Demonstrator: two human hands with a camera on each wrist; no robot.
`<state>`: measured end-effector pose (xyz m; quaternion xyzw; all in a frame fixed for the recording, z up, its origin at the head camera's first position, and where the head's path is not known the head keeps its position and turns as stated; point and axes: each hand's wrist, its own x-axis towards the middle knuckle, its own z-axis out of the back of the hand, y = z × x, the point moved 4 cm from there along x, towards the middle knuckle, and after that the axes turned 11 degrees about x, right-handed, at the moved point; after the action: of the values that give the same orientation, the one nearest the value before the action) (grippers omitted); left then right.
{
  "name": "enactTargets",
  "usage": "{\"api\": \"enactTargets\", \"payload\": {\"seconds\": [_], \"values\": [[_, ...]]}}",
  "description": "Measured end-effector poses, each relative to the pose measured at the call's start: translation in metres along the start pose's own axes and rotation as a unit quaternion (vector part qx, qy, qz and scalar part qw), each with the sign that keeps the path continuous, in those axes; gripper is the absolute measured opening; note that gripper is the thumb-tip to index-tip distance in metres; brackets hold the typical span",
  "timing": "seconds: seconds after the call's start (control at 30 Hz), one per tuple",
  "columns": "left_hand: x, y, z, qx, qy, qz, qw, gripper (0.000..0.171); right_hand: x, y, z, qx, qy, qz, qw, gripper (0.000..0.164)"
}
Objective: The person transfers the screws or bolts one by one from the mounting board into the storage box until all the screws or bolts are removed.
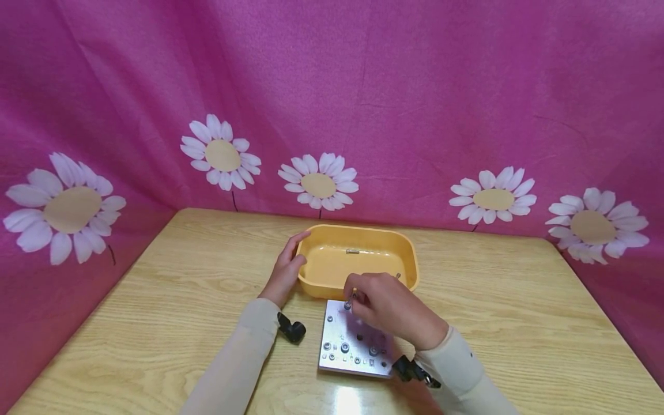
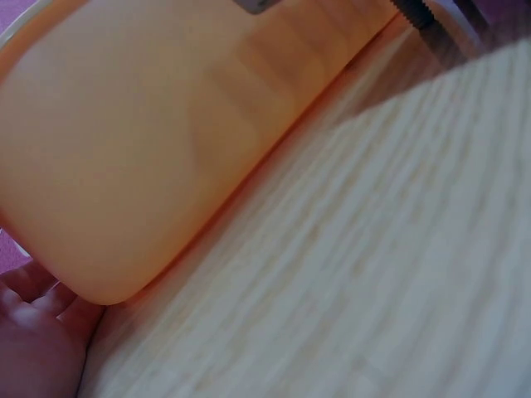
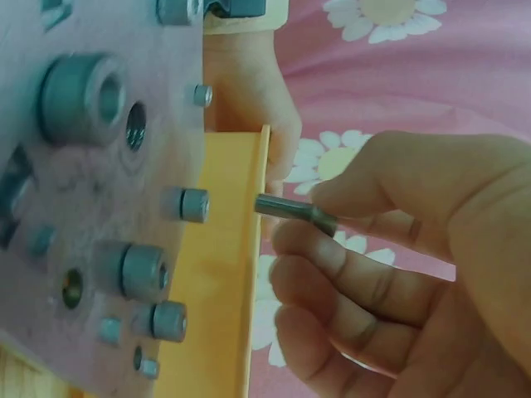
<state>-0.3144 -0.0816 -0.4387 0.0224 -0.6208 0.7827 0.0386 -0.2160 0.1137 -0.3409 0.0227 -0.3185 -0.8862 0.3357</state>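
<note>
My left hand (image 1: 286,268) grips the left end of a yellow plastic tray (image 1: 358,231), thumb at the rim. In the left wrist view, part of that hand (image 2: 41,323) shows by the tray's bottom corner. A small metal bolt (image 3: 284,207) is pinched between thumb and forefinger of my right hand (image 1: 389,300), over the far part of a square metal plate (image 1: 342,331). Its narrow end points towards the plate's face in the right wrist view. Several socket-head screws (image 3: 145,272) of different sizes stand in the plate, among holes such as an open threaded one (image 3: 136,126).
Inside the tray lie a loose metal bolt (image 1: 353,251) and another small metal piece (image 1: 398,275). The plate lies just in front of the tray on a wooden table (image 1: 207,288). A pink cloth (image 1: 404,104) with printed daisies hangs around the table.
</note>
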Motion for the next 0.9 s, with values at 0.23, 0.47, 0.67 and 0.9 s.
{"api": "enactTargets", "payload": {"seconds": [0.23, 0.47, 0.67, 0.9], "values": [[0.000, 0.001, -0.001, -0.005, -0.001, -0.005, 1.0000, 0.059, 0.000, -0.007, 0.007, 0.020, -0.029, -0.015, 0.999, 0.010], [0.000, 0.002, 0.000, -0.005, -0.002, 0.001, 1.0000, 0.059, 0.001, -0.014, 0.012, 0.016, -0.074, -0.007, 0.997, 0.008], [0.000, 0.001, -0.001, -0.008, -0.001, -0.003, 1.0000, 0.060, 0.001, -0.023, 0.014, 0.010, -0.101, -0.004, 0.995, 0.008], [0.000, 0.001, 0.000, -0.003, -0.003, 0.000, 1.0000, 0.059, 0.002, -0.040, 0.015, 0.005, -0.109, -0.029, 0.994, 0.006]]}}
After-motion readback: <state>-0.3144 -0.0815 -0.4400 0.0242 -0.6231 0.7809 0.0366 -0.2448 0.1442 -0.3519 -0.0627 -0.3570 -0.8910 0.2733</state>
